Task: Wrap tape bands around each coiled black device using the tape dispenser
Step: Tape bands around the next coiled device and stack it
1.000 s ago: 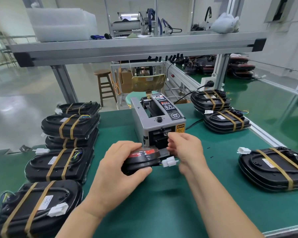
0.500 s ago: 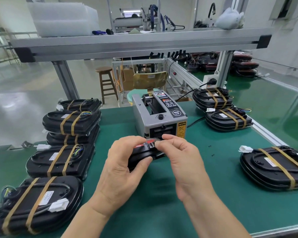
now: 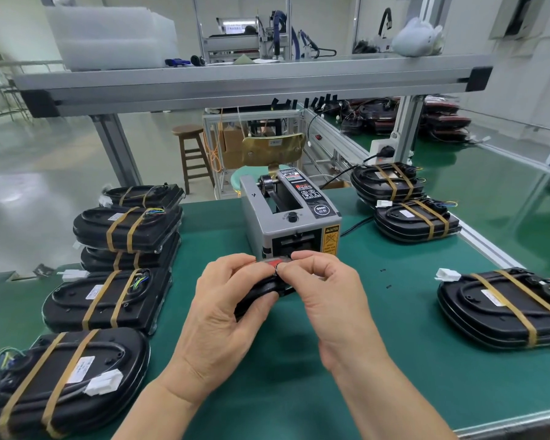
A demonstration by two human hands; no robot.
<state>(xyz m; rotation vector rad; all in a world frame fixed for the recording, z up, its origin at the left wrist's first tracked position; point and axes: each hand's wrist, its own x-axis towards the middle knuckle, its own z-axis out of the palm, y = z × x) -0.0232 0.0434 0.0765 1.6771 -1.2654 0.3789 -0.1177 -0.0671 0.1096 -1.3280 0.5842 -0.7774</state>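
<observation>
Fingertips (image 3: 302,260) of the right hand (image 3: 327,293) pinch together at the top edge of the black device (image 3: 261,292); whether a tape strip sits between them cannot be told. Left hand (image 3: 226,306) curls round the device's near side, holding it over the green mat (image 3: 267,376), just in front of the tape dispenser (image 3: 286,217) slot. Risk, my reading: if the left grip slackens the coil shifts, so the band could land crooked or loose, unlike the banded devices (image 3: 108,300) alongside
</observation>
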